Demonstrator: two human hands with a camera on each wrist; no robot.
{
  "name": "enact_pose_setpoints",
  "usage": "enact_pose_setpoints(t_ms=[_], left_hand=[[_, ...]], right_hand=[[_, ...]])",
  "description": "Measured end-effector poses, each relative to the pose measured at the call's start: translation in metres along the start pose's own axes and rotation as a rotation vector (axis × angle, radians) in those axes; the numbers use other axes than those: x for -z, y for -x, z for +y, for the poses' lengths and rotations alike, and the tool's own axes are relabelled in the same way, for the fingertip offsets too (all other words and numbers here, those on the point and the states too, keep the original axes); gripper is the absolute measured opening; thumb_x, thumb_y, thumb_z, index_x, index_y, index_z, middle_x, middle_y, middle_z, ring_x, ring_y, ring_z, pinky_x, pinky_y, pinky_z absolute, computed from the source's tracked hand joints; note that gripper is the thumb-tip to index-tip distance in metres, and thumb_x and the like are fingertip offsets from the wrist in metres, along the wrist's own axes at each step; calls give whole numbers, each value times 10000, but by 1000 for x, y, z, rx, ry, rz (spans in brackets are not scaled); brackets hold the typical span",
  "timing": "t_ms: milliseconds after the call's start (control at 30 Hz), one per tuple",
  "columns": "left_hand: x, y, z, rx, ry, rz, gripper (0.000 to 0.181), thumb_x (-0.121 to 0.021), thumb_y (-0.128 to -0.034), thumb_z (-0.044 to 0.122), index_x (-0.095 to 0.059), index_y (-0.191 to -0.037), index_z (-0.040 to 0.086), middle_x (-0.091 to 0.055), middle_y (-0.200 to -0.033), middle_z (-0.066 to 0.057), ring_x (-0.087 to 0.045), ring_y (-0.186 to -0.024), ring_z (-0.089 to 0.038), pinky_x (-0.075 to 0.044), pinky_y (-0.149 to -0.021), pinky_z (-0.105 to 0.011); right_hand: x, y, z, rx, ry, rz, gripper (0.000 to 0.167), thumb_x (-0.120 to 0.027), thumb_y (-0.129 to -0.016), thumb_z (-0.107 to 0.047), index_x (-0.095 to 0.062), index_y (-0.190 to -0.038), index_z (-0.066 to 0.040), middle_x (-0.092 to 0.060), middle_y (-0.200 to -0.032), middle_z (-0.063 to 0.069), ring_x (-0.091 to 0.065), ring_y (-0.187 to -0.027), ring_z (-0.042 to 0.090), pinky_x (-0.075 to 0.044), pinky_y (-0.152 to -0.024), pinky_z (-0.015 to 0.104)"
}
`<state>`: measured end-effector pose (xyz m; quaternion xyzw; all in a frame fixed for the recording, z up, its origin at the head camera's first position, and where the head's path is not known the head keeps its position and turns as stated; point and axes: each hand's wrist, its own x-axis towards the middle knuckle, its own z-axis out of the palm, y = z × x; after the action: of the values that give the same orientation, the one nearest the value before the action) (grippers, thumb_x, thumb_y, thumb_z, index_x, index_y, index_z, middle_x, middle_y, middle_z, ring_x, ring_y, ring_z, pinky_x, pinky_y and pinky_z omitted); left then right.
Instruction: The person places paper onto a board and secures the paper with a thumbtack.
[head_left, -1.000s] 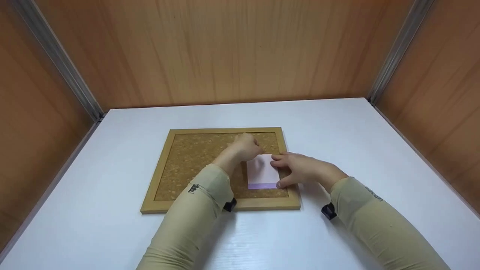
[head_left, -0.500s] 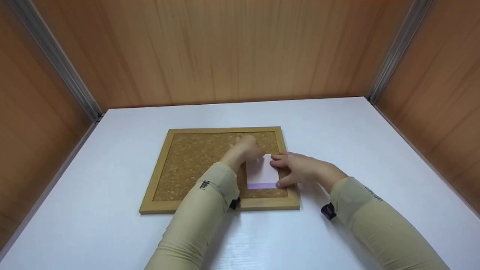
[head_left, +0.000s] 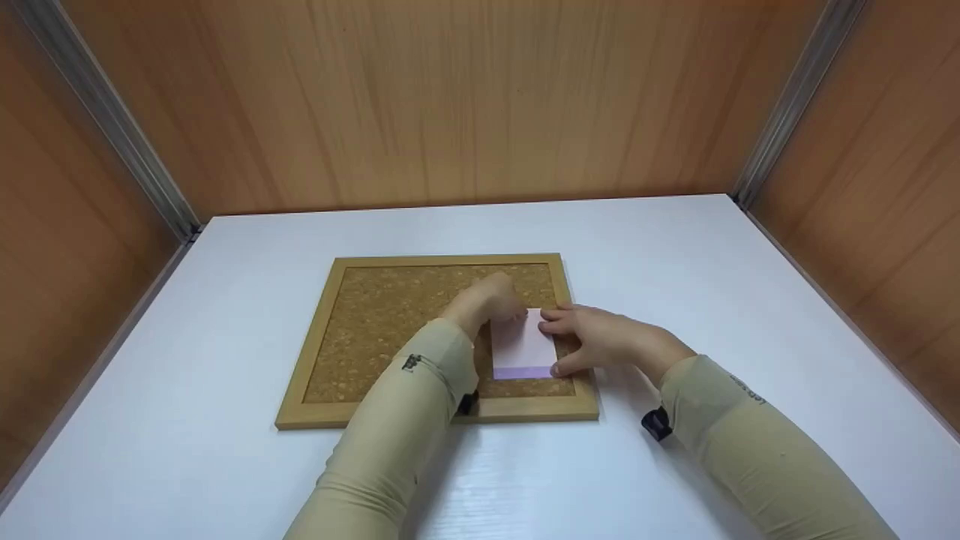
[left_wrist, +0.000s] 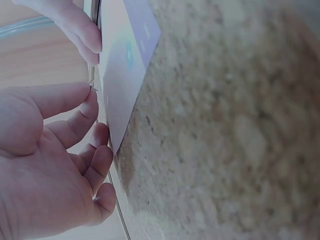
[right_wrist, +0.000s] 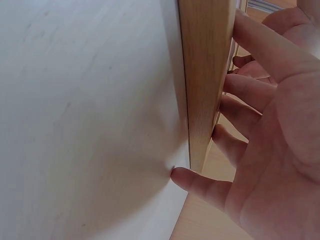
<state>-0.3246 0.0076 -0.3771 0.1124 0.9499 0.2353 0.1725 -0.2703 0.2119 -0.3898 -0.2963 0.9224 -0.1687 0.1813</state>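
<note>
A corkboard [head_left: 390, 330] with a wooden frame lies on the white table. On its right part rests a pale paper note [head_left: 523, 346] with a purple band along the near edge. My left hand [head_left: 491, 296] is above the note's far left corner. In the left wrist view, its thumb and forefinger [left_wrist: 82, 107] pinch what looks like a small thin pin [left_wrist: 92, 87], mostly hidden by the fingertips; the other fingers curl loosely. My right hand [head_left: 600, 337] lies across the frame's right side, its extended fingertips and thumb on the note's right edge.
Wooden panels [head_left: 465, 105] stand behind and at both sides of the white table [head_left: 187, 337], joined by metal corner posts [head_left: 787, 105]. In the right wrist view, the board's wooden frame [right_wrist: 205, 75] rises slightly above the tabletop [right_wrist: 90, 100].
My left hand has shifted a little right and nearer, over the note's far edge. My right hand stays on the note's right edge, and the note lies in place.
</note>
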Motion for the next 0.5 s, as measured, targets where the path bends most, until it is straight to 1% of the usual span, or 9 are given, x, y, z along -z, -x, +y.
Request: enact_pose_setpoints(t_ms=[33,100,133,200,267,333,500], left_hand=[[-1,0,1,9,-7,4,136,-696,-921,187,-710,-930,52,-663,-1032,-87,-572,-917,-265,-492,-866,-386],[-2,0,3,27,-38,13,190,-695,-928,209,-726,-1011,41,-683,-1113,-95,-590,-1039,-293,-474,-977,-440],[-2,0,4,38,-51,16,226,-690,-933,220,-726,-1058,36,-686,-1166,-104,-583,-1125,-316,-443,-1040,-483],[-3,1,6,58,-75,20,299,-679,-947,247,-713,-1154,34,-665,-1280,-112,-511,-1294,-363,-339,-1132,-569],[-4,1,8,78,-89,23,355,-664,-963,271,-689,-1232,40,-622,-1371,-112,-397,-1406,-404,-229,-1169,-633],[-5,2,9,88,-85,21,389,-655,-974,277,-668,-1282,40,-585,-1425,-115,-326,-1453,-420,-181,-1181,-642],[-4,2,10,86,-94,5,449,-629,-991,289,-621,-1366,42,-524,-1494,-123,-262,-1479,-442,-144,-1185,-655]], right_hand=[[0,0,0,1,1,0,791,-781,-896,-430,-448,-1536,-106,-272,-1656,58,-137,-1537,336,-155,-1229,498],[0,1,0,1,5,-2,790,-777,-899,-433,-446,-1538,-109,-273,-1656,56,-134,-1538,338,-152,-1229,501],[0,1,0,1,9,-2,789,-776,-899,-435,-446,-1538,-109,-274,-1656,56,-134,-1538,338,-152,-1229,502],[0,2,-1,1,13,-1,791,-775,-899,-439,-447,-1537,-109,-276,-1655,57,-135,-1537,343,-153,-1227,510],[0,2,-1,1,17,0,791,-775,-898,-440,-447,-1537,-110,-276,-1655,57,-137,-1536,343,-154,-1227,511],[0,3,-1,1,19,1,792,-775,-897,-443,-448,-1536,-107,-274,-1656,60,-137,-1535,349,-154,-1226,516],[0,5,-2,-7,21,-3,790,-772,-899,-449,-448,-1537,-113,-270,-1657,54,-128,-1537,351,-150,-1226,518]])
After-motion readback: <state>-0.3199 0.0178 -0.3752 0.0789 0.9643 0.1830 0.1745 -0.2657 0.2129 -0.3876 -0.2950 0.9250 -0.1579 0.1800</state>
